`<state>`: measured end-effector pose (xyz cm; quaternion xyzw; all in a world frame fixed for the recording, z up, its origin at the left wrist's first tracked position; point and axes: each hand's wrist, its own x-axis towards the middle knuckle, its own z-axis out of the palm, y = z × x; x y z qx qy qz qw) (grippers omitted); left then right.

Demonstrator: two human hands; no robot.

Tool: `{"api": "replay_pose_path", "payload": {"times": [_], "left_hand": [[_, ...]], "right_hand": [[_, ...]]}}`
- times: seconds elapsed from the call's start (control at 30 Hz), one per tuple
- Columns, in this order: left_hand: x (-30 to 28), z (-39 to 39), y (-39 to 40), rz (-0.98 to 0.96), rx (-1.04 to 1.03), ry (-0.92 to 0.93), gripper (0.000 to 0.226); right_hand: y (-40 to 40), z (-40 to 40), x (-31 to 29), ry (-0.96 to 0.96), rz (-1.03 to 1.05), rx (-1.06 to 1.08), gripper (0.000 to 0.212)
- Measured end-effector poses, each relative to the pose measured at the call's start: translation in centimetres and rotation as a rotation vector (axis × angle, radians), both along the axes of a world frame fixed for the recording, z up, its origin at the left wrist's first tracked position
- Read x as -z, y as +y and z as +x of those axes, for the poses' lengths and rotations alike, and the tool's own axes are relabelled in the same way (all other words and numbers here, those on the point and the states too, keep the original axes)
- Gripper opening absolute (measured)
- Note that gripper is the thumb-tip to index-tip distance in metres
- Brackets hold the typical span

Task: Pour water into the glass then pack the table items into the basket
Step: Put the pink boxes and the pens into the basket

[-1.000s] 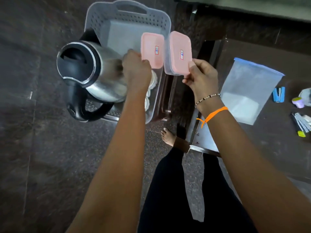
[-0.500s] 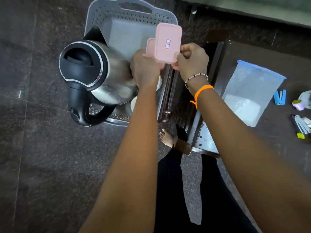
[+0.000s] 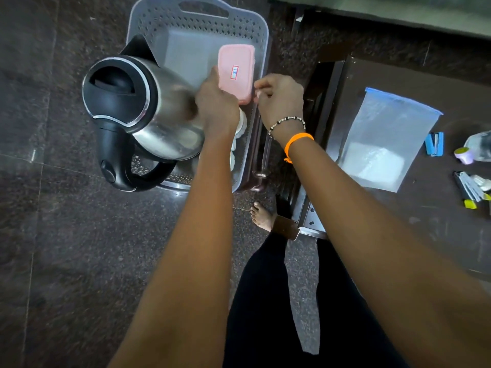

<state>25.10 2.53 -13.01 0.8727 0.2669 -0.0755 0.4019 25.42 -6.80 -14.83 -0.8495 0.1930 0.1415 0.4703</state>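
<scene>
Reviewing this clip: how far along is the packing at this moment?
Done: the kettle sits in the grey basket. Whether water was poured cannot be seen. In hand: the left hand holds the pink-lidded containers over the basket, with the right hand at their edge. Left: the plastic bag, blue clip and other small items remain on the table.

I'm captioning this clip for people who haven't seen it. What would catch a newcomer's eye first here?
First the big steel kettle with its black lid, sitting in the near left of the grey basket on the floor. Next the pink-lidded box, held over the basket between the left hand and the right hand. Off to the right, a clear zip bag lies on the dark table.
</scene>
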Motion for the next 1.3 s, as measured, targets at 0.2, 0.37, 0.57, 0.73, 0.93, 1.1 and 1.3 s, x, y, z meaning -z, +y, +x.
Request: {"api": "replay_pose_path", "payload": {"times": [0.2, 0.37, 0.57, 0.73, 0.93, 1.1, 1.3], "left_hand": [[-2.1, -4.8, -4.5, -0.111, -0.020, -0.193, 0.030], [-0.7, -10.0, -11.5, -0.331, 0.063, 0.005, 0.024], [1.5, -15.5, -20.3, -0.367, 0.270, 0.235, 0.023], [2.7, -17.7, -27.2, -0.364, 0.443, 0.367, 0.024], [4.1, -18.0, -34.5, -0.326, 0.621, 0.533, 0.026], [6.2, -17.5, -40.1, -0.250, 0.703, 0.649, 0.033], [8.8, -17.5, -44.9, 0.183, 1.244, 0.389, 0.056]], "right_hand": [[-4.1, -4.5, -0.1, 0.071, 0.268, 0.158, 0.024], [-11.0, -10.2, 0.4, 0.140, 0.314, 0.269, 0.023], [-21.7, -17.3, 2.2, 0.223, 0.278, 0.497, 0.022], [-29.9, -21.4, 3.8, 0.260, 0.237, 0.643, 0.023], [-38.6, -23.7, 5.5, 0.246, 0.118, 0.790, 0.021], [-44.6, -24.0, 6.8, 0.253, -0.081, 0.909, 0.023], [-48.6, -24.0, 8.1, 0.253, -0.359, 0.732, 0.032]]}}
